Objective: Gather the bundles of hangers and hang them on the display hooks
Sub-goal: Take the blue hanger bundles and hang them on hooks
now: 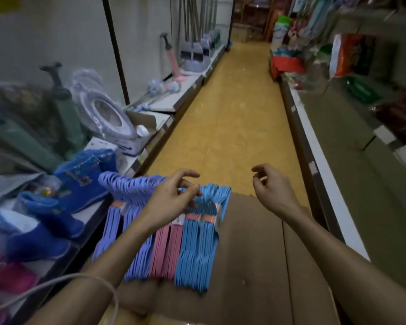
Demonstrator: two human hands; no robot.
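lying side by side on a brown cardboard box (256,242), the bundles of hangers run with their long axis from the person outward, the hook ends at the far side. from left to right there are purple bundles (113,231), pink bundles (167,249) and light blue bundles (197,249), each tied with an orange paper band near the hook end.

the left hand (171,198) is directly above the hook ends, about where the purple and the blue hooks meet. its fingers (192,191) are curled and seem to pinch or hook into the light blue hooks, but the picture is soft there and i cannot tell for sure if they really have hold of them. the left forearm crosses over the purple and pink bundles, so this hand is clearly the nearer one to the hangers.

the right hand (272,184) hangs in the air beyond the far edge of the box, to the right of the blue bundles and apart from them. its fingers are loosely bent, the thumb and forefinger close together, and it holds nothing.

i think the gathering is the step in hand: the hooks point away from the person, so the fingers must go through them from the near side. no display hooks can be clearly seen; the left wall panel (68,43) above the shelf (164,102) looks like the place.
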